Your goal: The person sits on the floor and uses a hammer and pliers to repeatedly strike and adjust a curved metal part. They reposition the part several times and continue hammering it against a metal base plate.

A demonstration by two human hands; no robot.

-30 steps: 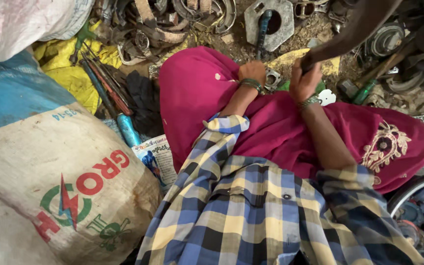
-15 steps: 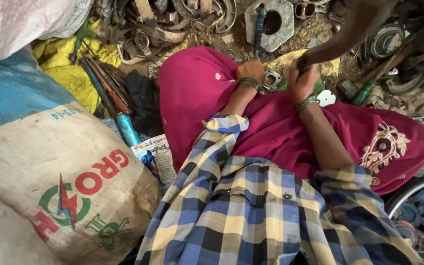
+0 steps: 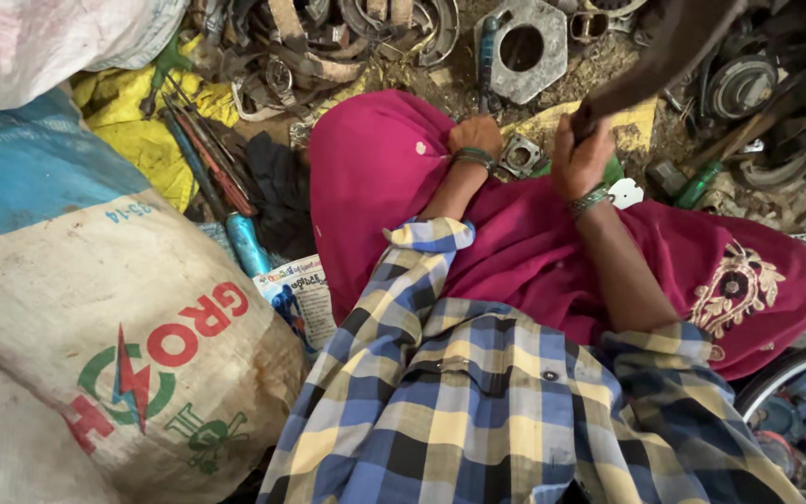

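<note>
The right hand [image 3: 578, 157] is closed tight around the lower end of a dark bar [image 3: 664, 56], which slants from the fist up toward 1 o'clock and out of the top edge. The left hand [image 3: 476, 138] sits just beside it at 9 o'clock, fingers curled down on the edge of the magenta cloth [image 3: 375, 177] that drapes the lap; whether it grips anything under the fold cannot be told. Both wrists carry green bangles [image 3: 590, 199].

Between the two hands, slightly toward 12 o'clock, lies a small square metal part [image 3: 521, 154] on the ground, close to the left hand's knuckles (not clearly touching them). Straight beyond it at 12 o'clock rests a large grey six-sided plate [image 3: 526, 47] with a round hole.

At 3 o'clock from the right hand a green-handled tool [image 3: 699, 187] lies among dark round metal parts [image 3: 743, 86]. At 10 o'clock from the left hand, curved metal scrap [image 3: 310, 47] is piled up. Farther out at 9 o'clock, long red and dark tools [image 3: 200, 149] lie on a yellow sheet [image 3: 142, 140], and a printed sack [image 3: 104, 345] fills the 8 o'clock corner. The checked shirt sleeves [image 3: 478, 373] fill the bottom.
</note>
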